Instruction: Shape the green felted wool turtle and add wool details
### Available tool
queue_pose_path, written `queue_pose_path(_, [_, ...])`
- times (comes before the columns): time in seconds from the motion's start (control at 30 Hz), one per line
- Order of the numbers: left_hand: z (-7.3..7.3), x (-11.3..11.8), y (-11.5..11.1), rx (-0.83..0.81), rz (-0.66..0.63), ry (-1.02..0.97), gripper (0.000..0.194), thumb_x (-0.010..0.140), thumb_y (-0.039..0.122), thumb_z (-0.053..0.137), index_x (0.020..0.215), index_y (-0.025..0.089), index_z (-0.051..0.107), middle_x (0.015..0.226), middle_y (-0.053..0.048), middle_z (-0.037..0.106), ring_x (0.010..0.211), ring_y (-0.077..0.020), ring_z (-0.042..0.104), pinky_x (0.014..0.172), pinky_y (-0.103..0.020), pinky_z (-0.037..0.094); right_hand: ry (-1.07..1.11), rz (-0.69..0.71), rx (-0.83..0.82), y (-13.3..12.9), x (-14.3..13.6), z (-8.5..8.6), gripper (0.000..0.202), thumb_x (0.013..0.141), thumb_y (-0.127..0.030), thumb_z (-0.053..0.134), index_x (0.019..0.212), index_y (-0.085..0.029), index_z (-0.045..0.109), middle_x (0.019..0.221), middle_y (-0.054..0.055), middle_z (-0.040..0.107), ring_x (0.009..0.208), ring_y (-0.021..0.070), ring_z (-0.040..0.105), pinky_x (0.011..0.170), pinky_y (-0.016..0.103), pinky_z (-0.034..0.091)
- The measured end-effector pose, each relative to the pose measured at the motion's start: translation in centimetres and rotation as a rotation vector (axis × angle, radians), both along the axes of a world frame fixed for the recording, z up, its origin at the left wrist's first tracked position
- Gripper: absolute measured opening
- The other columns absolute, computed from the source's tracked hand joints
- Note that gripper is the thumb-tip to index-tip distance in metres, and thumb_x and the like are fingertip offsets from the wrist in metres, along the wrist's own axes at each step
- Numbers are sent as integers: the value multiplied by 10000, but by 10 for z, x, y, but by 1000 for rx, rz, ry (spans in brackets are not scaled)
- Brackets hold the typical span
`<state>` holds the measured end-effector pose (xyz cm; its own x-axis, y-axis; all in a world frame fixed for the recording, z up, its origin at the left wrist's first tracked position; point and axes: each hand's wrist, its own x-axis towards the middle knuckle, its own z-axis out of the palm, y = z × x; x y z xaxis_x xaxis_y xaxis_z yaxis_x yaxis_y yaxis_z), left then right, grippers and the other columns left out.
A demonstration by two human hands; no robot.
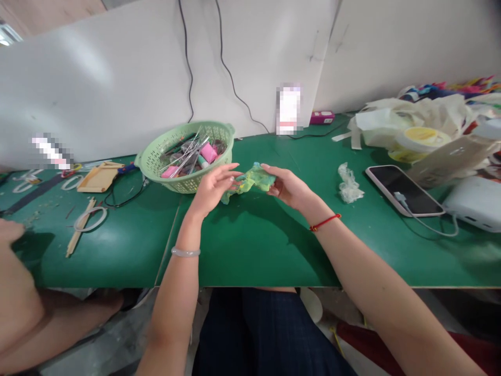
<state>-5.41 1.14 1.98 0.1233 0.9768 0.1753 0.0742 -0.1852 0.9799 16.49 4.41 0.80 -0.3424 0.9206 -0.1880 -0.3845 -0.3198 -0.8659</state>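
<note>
Where right-hand fingers [275, 171] grip it, green material [254, 178] bunches.

Crumpled grn/ylw piece [256, 178], bluish tip, irreg. edges, btwn L/R fingers [273, 171]

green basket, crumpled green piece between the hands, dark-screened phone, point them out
Green basket [183, 184]: head view, on its front wall.
Crumpled green piece [257, 178]: head view, on its middle.
Dark-screened phone [407, 187]: head view, on its screen.
</note>
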Motion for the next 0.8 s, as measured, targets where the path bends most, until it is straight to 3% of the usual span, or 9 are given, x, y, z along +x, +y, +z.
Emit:
queue_pose_path(0.1, [-3, 7, 1, -226, 44, -40, 536, 880, 668, 716, 1017, 154, 783, 864, -131, 808, 650, -206, 755, 573, -289, 575, -10, 32, -20, -1, -3, -3, 347, 766, -415, 893, 698, -187, 639, 549, -64, 500, 455, 53, 360, 423, 221, 262])
queue_pose_path(0.17, [-5, 16, -1, -360, -22, -23, 602, 868, 736, 689, 903, 141, 775, 761, -137, 787, 597, -209, 743, 522, -281, 549, -39, 60, -9, -1, -5, -6, 400, 752, -457, 903, 669, -188, 619, 554, -57, 514, 462, 55, 382, 429, 224, 278])
queue_pose_path(0.3, [-10, 27, -4, -363, -131, -76, 391, 807, 537, 865, 888, 165, 776, 798, -88, 804, 661, -173, 762, 645, -268, 615, -219, 51, 112, 1, -4, -13, 489, 736, -622, 890, 736, -173, 698, 589, -34, 557, 502, 70, 450, 471, 228, 364])
queue_pose_path(0.4, [-13, 26, -2, -361, -49, -150, 258, 825, 368, 881, 916, 152, 771, 821, -75, 810, 671, -155, 766, 679, -256, 625, -317, -55, 210, 3, -1, -15, 558, 685, -703, 881, 730, -179, 695, 616, -32, 567, 528, 72, 493, 506, 227, 430])
queue_pose_path(0.5, [-16, 24, 2, -387, 36, -183, 193, 874, 305, 837, 931, 136, 763, 828, -80, 811, 656, -147, 765, 696, -254, 627, -344, -88, 227, 4, 1, -14, 560, 657, -695, 897, 746, -178, 701, 704, -7, 641, 542, 68, 528, 522, 228, 466])
queue_pose_path(0.63, [-17, 26, 3, -371, 60, -164, 237, 903, 363, 812, 952, 136, 765, 824, -83, 807, 660, -152, 769, 719, -269, 631, -364, -65, 242, 3, 0, -14, 517, 645, -617, 933, 785, -165, 727, 699, -13, 649, 553, 66, 540, 545, 226, 471])
queue_pose_path(0.8, [-19, 27, 3, -329, 53, -129, 478, 860, 642, 770, 855, 164, 760, 787, -88, 791, 705, -194, 775, 735, -326, 654, -347, -97, 283, 5, 0, -15, 507, 582, -573, 971, 734, -171, 704, 609, -40, 595, 558, 80, 532, 553, 235, 451])
